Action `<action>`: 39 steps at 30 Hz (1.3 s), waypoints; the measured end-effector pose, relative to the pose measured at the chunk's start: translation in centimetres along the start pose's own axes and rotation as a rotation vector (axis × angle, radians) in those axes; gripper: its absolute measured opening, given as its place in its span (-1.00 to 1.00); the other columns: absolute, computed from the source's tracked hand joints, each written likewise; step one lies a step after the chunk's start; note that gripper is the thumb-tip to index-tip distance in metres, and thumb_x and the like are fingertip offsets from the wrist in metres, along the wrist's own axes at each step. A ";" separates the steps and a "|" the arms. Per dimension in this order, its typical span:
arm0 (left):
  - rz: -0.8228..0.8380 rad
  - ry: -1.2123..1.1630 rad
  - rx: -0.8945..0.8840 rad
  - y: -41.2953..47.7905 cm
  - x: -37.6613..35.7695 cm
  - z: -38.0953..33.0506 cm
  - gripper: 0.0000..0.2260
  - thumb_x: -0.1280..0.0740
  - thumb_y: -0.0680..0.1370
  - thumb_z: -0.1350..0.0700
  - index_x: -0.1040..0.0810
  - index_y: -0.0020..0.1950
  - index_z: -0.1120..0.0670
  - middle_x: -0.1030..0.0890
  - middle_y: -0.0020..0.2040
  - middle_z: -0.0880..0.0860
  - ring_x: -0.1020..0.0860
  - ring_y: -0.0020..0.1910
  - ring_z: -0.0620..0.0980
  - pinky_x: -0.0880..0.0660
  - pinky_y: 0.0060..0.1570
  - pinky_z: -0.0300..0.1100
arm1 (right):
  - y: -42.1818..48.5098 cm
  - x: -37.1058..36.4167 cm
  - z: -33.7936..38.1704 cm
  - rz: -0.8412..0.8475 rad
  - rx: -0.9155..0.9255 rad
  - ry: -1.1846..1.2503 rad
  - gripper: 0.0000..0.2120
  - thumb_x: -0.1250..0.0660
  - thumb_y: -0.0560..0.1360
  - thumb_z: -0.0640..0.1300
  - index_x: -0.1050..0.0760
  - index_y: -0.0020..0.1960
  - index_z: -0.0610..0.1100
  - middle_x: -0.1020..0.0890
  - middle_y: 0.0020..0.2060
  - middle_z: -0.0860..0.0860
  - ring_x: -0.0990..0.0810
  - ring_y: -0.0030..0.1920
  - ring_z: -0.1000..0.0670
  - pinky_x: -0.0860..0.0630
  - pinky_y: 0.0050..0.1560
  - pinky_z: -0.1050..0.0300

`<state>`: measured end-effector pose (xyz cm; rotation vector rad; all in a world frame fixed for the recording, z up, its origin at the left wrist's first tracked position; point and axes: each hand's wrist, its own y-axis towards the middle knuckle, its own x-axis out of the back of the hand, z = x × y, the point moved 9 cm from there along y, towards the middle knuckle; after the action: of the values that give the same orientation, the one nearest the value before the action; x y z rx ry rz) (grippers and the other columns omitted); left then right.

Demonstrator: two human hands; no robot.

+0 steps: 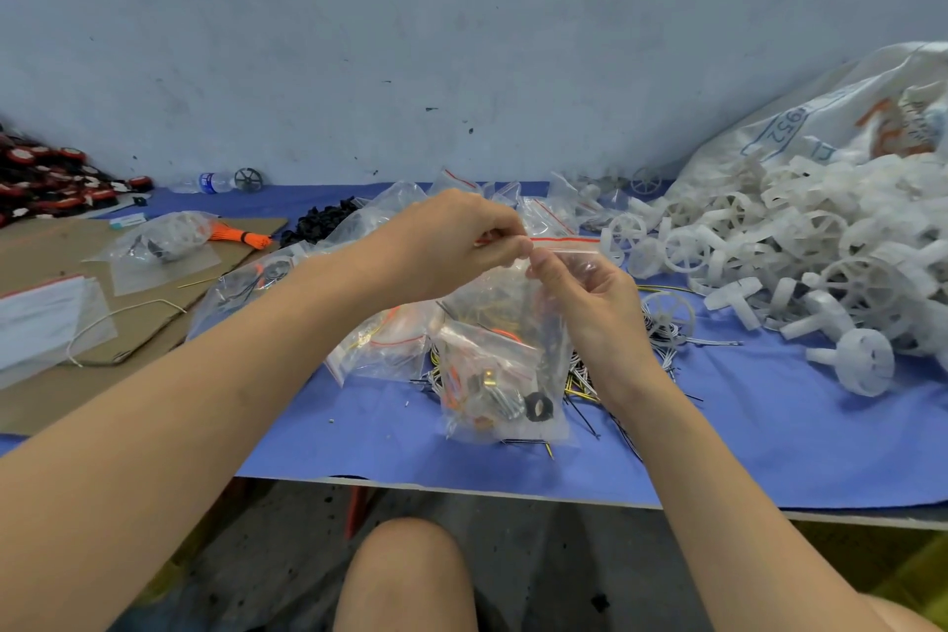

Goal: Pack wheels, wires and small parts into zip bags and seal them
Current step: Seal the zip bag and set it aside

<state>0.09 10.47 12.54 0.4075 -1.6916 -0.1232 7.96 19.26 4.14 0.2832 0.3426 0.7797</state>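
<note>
A clear zip bag (505, 375) hangs over the blue table cover (769, 426), holding wires, a black ring and small parts in its lower half. My left hand (451, 241) pinches the bag's red-striped top edge from the left. My right hand (579, 293) pinches the same edge just beside it, thumb and fingers curled. Under the bag lie black and yellow wires (590, 390) and smaller filled zip bags (390, 344).
A big heap of white plastic wheels (795, 262) spills from a white sack (831, 118) on the right. Cardboard (154, 303), a bagged face mask (46, 318), a packed bag (159, 236) and red-black wheels (56, 185) lie left. A water bottle (208, 182) lies by the wall.
</note>
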 end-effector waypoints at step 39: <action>-0.034 0.013 0.019 -0.3 0.1 0.0 -0.76 -0.22 0.65 -0.02 -0.64 0.05 0.05 -0.67 -0.12 -0.04 -0.60 -0.08 -0.01 -0.53 -0.03 0.01 | -0.1 0.7 -0.3 -0.050 -0.058 0.014 -0.90 -0.45 0.52 -0.06 -0.68 -0.14 -0.06 -0.68 -0.29 0.09 -0.57 -0.33 0.18 -0.50 -0.28 0.35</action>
<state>0.14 10.21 12.52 0.4511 -1.6742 -0.1292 8.30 19.74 3.70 0.2140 0.3383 0.7416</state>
